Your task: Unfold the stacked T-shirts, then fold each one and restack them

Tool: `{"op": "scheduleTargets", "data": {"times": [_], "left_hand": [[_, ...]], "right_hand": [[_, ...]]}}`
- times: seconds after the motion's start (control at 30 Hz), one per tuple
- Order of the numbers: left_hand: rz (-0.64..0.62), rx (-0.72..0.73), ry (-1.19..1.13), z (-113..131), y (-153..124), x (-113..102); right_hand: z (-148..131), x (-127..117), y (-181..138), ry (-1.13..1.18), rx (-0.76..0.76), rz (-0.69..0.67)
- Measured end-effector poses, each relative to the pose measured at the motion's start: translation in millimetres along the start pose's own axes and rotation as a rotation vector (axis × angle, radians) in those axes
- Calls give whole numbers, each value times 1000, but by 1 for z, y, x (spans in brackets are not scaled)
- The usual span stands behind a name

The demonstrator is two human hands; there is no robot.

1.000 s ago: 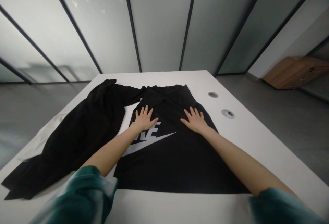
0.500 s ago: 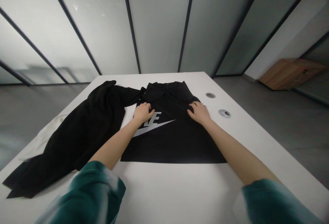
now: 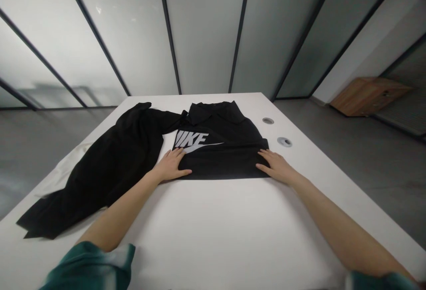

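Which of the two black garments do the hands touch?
The shirt with the pale NIKE lettering: left hand and right hand lie on its near corners. The rumpled garment, left, has no hand on it.

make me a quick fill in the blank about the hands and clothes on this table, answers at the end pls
The left hand rests on the shirt, which bears the word ____ in light letters.
The table under the shirt is coloured ____.
The rumpled black garment lies to the ____ of the shirt, as the person sees it.
The right hand is nearer than the left hand to the round fittings in the table, which number ____.

Missing words: NIKE; white; left; two.
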State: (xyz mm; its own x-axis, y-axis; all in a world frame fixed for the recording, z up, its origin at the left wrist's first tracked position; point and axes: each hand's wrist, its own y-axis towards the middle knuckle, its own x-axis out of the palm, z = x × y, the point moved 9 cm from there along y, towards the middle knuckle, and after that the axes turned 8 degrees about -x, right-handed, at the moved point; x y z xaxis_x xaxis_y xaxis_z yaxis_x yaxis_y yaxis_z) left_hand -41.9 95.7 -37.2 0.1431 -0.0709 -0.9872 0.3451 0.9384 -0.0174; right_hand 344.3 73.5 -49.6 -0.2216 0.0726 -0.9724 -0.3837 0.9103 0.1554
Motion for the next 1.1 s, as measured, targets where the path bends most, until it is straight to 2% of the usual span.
{"op": "scheduleTargets", "data": {"times": [0.17,0.3,0.5,0.83,0.97,1.1], "left_hand": [[109,34,-86,7,-4,-6],[76,76,-106,9,-8,-8],[54,69,-118,3,-4,1],[44,-11,-140,-11,2,1],[16,-29,-146,-9,-1,-12],[-138,-15,-299,-2,-11,-42]], "right_hand": [[-3,-1,2,-17,7,98],[-6,-2,-2,38,-26,81],[8,11,-4,1,63,16],[23,8,-1,36,-4,113],[29,-8,-6,58,78,69],[32,-52,-14,185,163,75]]}}
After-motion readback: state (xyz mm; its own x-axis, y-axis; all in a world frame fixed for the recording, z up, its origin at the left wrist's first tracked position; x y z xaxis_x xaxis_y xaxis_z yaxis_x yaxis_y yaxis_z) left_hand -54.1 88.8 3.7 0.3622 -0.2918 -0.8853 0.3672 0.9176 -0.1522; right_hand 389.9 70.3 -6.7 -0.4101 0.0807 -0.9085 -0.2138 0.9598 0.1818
